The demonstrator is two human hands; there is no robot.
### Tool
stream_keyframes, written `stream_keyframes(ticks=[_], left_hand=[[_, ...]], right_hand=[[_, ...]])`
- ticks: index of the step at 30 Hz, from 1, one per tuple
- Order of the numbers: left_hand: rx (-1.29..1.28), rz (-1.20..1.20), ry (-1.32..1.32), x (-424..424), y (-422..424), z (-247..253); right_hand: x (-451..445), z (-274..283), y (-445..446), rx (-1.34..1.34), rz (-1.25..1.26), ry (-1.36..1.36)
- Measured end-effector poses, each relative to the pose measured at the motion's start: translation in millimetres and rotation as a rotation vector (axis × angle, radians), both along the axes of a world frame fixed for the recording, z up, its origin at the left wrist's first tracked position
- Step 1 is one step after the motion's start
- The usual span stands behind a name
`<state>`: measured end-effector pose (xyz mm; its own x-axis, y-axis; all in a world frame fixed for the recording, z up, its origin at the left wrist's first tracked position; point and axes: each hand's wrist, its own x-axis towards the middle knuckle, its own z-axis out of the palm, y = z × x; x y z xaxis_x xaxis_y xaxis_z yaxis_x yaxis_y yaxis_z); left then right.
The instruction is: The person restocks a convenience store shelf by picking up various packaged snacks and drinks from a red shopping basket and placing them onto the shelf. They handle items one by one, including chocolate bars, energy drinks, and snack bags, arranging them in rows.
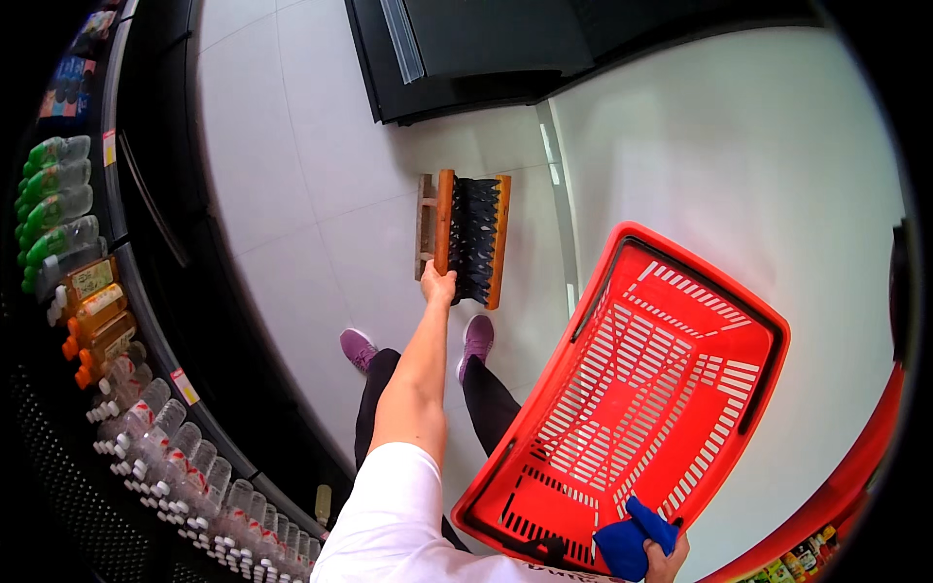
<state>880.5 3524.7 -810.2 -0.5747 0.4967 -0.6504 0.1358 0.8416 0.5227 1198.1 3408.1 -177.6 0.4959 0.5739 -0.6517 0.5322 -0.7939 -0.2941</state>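
Observation:
My left hand (439, 283) reaches forward and grips the near end of a wooden bar on a small folding stool (474, 240). Black patterned material spans its two orange-brown bars; part of a greyer wooden frame shows on the left. At the lower right, my right hand (665, 561) is closed on a bunched blue cloth (627, 546). This cloth lies over the near corner of a red plastic shopping basket (619, 397) with slotted walls. Whether these fingers also grip the basket rim is hard to tell.
Along the left curves a store shelf (157, 321) with clear bottles (175, 444), orange bottles (102, 306) and green-capped bottles (62, 204). A black cabinet (496, 44) stands ahead on the tiled floor (277, 167). Packaged goods (802, 557) fill the lower right corner.

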Motion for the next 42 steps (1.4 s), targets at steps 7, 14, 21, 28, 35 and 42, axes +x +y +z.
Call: stream_keyframes(ticks=[7,14,21,28,35,42], left_hand=[[-0.074,0.041,-0.129,-1,-10,3],[-0.099,-0.127,-0.075,-33,-53,40],[-0.113,0.132,-0.917,-45,-100,232],[0.136,-0.142,-1.157,-88,-114,493],[0.237,-0.107,-0.959,-106,-186,543],[0.325,0.067,-0.827,-184,-189,530]], right_hand=[[1,1,-8,0.002,-0.042,-0.051],[3,3,-12,0.056,-0.020,0.053],[-31,16,-12,0.183,-0.026,0.145],[-55,65,-43,0.323,0.175,0.179],[-156,184,-37,0.398,0.299,0.085],[-211,167,-1,0.443,0.448,0.096]])
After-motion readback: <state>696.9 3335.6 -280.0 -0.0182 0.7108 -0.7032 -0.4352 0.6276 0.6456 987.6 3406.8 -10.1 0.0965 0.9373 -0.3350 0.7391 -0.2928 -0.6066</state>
